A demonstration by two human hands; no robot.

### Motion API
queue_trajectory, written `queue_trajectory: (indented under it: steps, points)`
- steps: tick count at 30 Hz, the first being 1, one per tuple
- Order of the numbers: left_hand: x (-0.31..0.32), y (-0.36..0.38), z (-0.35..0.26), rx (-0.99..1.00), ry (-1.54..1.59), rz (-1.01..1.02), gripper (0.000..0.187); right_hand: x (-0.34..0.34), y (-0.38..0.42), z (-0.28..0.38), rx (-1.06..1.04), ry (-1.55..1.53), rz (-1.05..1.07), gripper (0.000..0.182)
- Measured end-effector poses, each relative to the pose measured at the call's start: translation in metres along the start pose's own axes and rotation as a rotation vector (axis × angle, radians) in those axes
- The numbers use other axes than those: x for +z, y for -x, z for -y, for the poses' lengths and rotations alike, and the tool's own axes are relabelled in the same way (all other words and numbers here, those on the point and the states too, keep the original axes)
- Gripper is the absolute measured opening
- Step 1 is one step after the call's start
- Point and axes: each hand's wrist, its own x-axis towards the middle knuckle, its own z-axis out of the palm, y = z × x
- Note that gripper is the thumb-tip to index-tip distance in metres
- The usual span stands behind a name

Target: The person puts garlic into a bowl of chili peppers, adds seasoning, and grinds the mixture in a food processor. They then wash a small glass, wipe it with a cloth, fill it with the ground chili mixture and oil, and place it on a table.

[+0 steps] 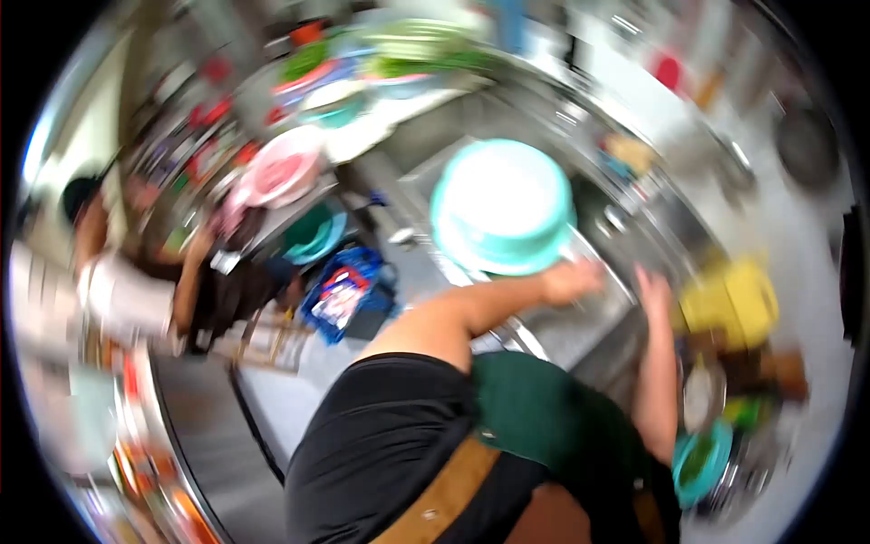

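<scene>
Motion blur smears the view. A turquoise basin with a pale, bright face rests over the metal sink, toward its middle. Just below the basin's lower right rim is my left hand, its blurred fingers stretched toward the right. Across the sink's near part, my right hand reaches forward with fingers extended and apart, holding nothing visible. Both forearms are bare, and a dark green apron covers my front.
A yellow container stands right of the sink, above a turquoise bowl of greens. Stacked baskets and a pink basin are at the back left. A person works at the left, near a blue bag.
</scene>
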Motion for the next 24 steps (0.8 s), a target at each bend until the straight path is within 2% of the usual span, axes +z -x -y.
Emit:
queue_trajectory:
  steps: [1, 2, 3, 4, 5, 6, 8, 9, 10, 11, 12, 14, 16, 18, 19, 20, 21, 23, 24]
  points:
    - [-0.027, 0.006, -0.023, -0.091, 0.025, -0.014, 0.032, 0.018, -0.003, -0.008, -0.127, -0.014, -0.155, 0.05]
    - [-0.016, 0.011, -0.014, -0.129, -0.035, -0.151, 0.031, 0.024, -0.007, -0.005, -0.225, -0.472, -0.073, 0.051]
    - [-0.038, 0.013, -0.032, -0.444, 0.444, -0.309, 0.029, 0.036, -0.014, -0.008, -0.01, -0.795, 0.132, 0.05]
    - [-0.06, 0.031, -0.052, -0.259, 0.093, -0.363, 0.025, 0.039, -0.01, -0.011, 0.04, -0.759, 0.257, 0.046]
    - [-0.056, 0.041, -0.048, -0.277, -0.007, -0.514, 0.032, 0.048, -0.012, -0.01, -0.082, -0.429, 0.094, 0.044]
    - [-0.065, 0.06, -0.054, -0.318, -0.036, -0.541, 0.032, 0.055, -0.015, -0.009, -0.203, -0.103, -0.092, 0.041]
    - [-0.09, 0.099, -0.077, -0.735, 0.344, -0.731, 0.048, 0.062, 0.0, 0.021, -0.093, -0.75, 0.069, 0.039]
    - [-0.075, 0.122, -0.061, -0.759, 0.251, -0.95, 0.057, 0.051, 0.017, 0.047, 0.013, -1.013, 0.298, 0.039]
    - [-0.082, 0.151, -0.069, -0.876, 0.185, -1.066, 0.053, 0.04, 0.035, 0.075, 0.139, -1.254, 0.552, 0.039]
    - [-0.096, 0.184, -0.08, -1.049, 0.333, -1.16, 0.052, 0.048, 0.047, 0.101, 0.193, -1.386, 0.628, 0.044]
    - [-0.112, 0.22, -0.097, -1.206, 0.498, -1.257, 0.051, 0.057, 0.063, 0.13, 0.16, -1.363, 0.696, 0.044]
    - [-0.131, 0.304, -0.129, -1.391, 1.041, -1.653, 0.044, 0.071, 0.096, 0.178, 0.033, -1.432, 0.89, 0.046]
    - [-0.12, 0.406, -0.162, -1.283, 1.123, -1.854, 0.036, 0.099, 0.127, 0.23, -0.058, -1.479, 1.195, 0.047]
    - [-0.122, 0.473, -0.231, -1.426, 0.996, -2.079, 0.031, 0.121, 0.17, 0.287, -0.086, -1.404, 1.271, 0.048]
    - [-0.106, 0.512, -0.254, -1.249, 1.059, -2.334, 0.028, 0.131, 0.194, 0.315, -0.194, -1.386, 1.37, 0.047]
    - [-0.099, 0.539, -0.285, -1.14, 0.968, -2.527, 0.022, 0.134, 0.227, 0.345, -0.149, -1.357, 1.378, 0.045]
    - [-0.076, 0.579, -0.31, -1.104, 0.916, -2.576, 0.026, 0.146, 0.254, 0.371, -0.168, -1.345, 1.466, 0.042]
    - [-0.053, 0.635, -0.376, -1.251, 0.909, -2.704, 0.03, 0.17, 0.315, 0.416, -0.164, -1.252, 1.573, 0.039]
    - [-0.037, 0.662, -0.406, -1.182, 0.93, -2.821, 0.031, 0.181, 0.35, 0.437, -0.142, -1.186, 1.593, 0.039]
